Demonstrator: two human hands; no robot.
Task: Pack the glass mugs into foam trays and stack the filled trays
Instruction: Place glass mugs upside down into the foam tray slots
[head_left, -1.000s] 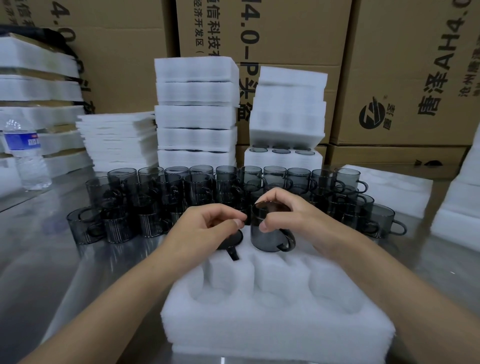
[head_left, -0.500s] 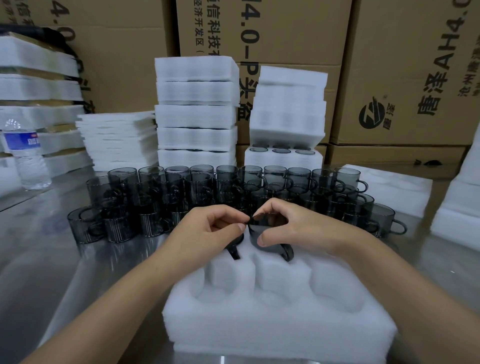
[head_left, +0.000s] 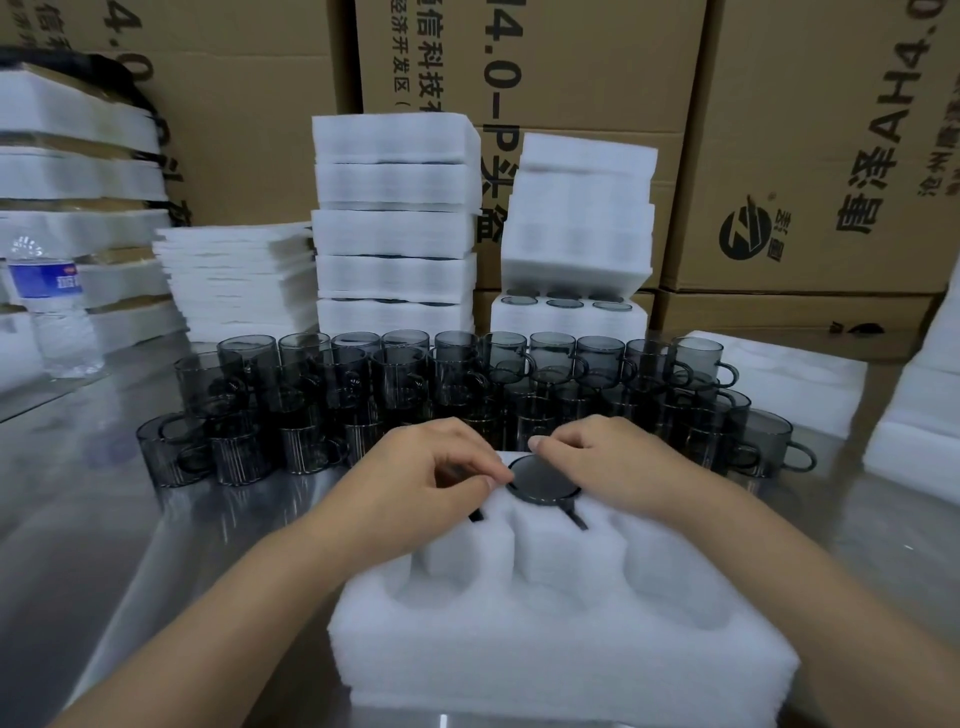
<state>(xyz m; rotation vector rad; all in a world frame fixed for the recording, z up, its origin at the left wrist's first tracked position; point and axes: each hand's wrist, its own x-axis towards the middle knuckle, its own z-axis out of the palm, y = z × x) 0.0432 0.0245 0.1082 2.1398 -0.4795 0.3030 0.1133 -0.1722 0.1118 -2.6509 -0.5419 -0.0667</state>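
A steel table is reflecting the cardboard boxes stacked behind it. At its near centre the right hand is curling its fingers onto the 3 o'clock side of a smoky mug, with the thumb bending over the far rim. The mug is sitting fully down in the middle far pocket of the foam tray, its handle pointing to 5 o'clock. The left hand is meeting the rim at 9 o'clock with curled fingers (whether it is gripping anything underneath cannot be told), and a second handle is showing below it. Loose mugs are crowding at 12 o'clock, with foam stacks beyond and a water bottle at 10 o'clock.
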